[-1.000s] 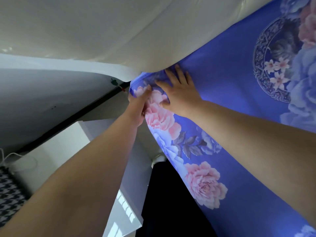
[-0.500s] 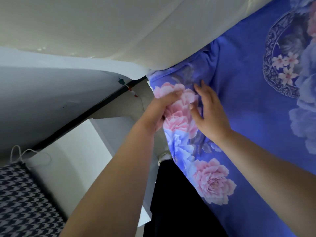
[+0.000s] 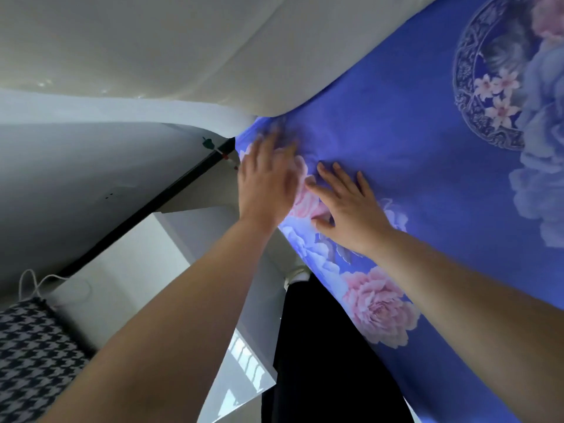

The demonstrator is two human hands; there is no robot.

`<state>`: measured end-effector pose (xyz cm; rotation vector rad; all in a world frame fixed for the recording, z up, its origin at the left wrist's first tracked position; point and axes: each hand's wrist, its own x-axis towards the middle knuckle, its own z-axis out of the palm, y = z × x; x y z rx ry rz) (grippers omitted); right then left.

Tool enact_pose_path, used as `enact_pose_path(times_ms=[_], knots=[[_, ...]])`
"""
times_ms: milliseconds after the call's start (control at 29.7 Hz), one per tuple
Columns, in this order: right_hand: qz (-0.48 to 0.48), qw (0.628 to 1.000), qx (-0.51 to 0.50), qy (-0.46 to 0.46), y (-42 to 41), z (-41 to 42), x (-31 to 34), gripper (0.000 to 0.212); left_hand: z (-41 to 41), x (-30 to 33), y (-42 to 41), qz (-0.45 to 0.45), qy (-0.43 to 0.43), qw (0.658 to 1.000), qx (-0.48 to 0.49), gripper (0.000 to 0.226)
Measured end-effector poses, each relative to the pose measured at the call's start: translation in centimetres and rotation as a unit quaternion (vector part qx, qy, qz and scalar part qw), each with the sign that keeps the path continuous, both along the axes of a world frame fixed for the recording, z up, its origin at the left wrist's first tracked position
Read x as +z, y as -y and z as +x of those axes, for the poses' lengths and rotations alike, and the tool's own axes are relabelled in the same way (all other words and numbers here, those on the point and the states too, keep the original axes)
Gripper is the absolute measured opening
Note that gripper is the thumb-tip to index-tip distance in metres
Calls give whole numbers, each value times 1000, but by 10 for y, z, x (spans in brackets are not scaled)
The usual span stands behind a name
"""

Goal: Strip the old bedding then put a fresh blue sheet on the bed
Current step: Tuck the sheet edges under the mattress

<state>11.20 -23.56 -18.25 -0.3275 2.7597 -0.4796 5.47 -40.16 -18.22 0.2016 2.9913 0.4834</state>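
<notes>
The blue floral sheet (image 3: 396, 141) covers the bed, filling the right of my view, its corner tucked at the far left under a cream headboard (image 3: 183, 56). To the left, past the bed's edge, stands a white bedside cabinet (image 3: 128, 270). My right hand (image 3: 348, 206) lies flat, fingers spread, on the pink flower print. My left hand (image 3: 265, 181), blurred but with straight fingers, is nearer the corner, which lies just beyond its fingertips; I judge it should smooth that way.

Under both hands the blue floral sheet (image 3: 396, 154) is showing as smooth, matt printed cloth. Left of them, a white table (image 3: 241, 389) is gleaming glossy beside woven houndstooth fabric (image 3: 33, 355).
</notes>
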Motion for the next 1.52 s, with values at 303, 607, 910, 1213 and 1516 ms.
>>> enact_pose_path(times_ms=[303, 607, 910, 1213, 1516], knots=[[38, 995, 61, 73, 5, 96, 15, 62, -41, 6, -6, -119, 268, 935, -198, 75], [-151, 915, -281, 247, 1, 214, 109, 23, 42, 72, -30, -146, 350, 905, -194, 49], [-197, 780, -575, 150, -87, 338, 230, 19, 210, 182, -108, 56, 410, 887, -205, 31], [-327, 640, -692, 70, -93, 592, 323, 12, 463, 282, -179, 15, 407, 848, -339, 15], [-337, 465, -817, -50, -127, 896, 406, 11, 771, 332, -269, -31, 416, 773, -478, 28]])
